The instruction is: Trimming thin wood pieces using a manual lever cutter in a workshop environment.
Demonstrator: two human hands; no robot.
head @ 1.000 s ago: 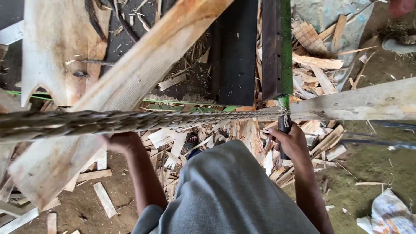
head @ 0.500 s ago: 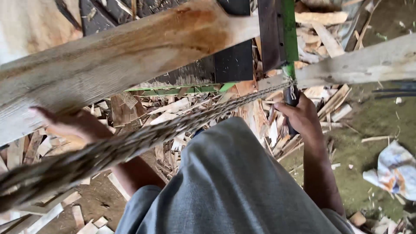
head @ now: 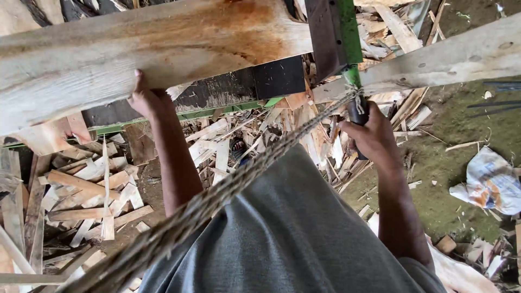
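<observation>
A thick pale wooden plank (head: 163,49) runs across the top of the view. My left hand (head: 145,99) grips its lower edge from underneath. My right hand (head: 372,135) is shut on the dark handle (head: 358,116) of a green-painted frame bar (head: 347,32), which rises beside a dark upright. A twisted rope (head: 228,195) is tied at that bar and stretches down to the lower left across my grey shirt. A second, narrower plank (head: 445,57) angles off to the right.
Wood offcuts and splinters (head: 97,190) litter the dirt floor below. A crumpled white sack (head: 491,182) lies at the right on mossy ground. A green rail (head: 217,111) and dark board (head: 244,87) sit under the big plank.
My left hand rose from below the rope to the plank's lower edge. The view shifted, with the plank now lying more level. My right hand has stayed on the handle.
</observation>
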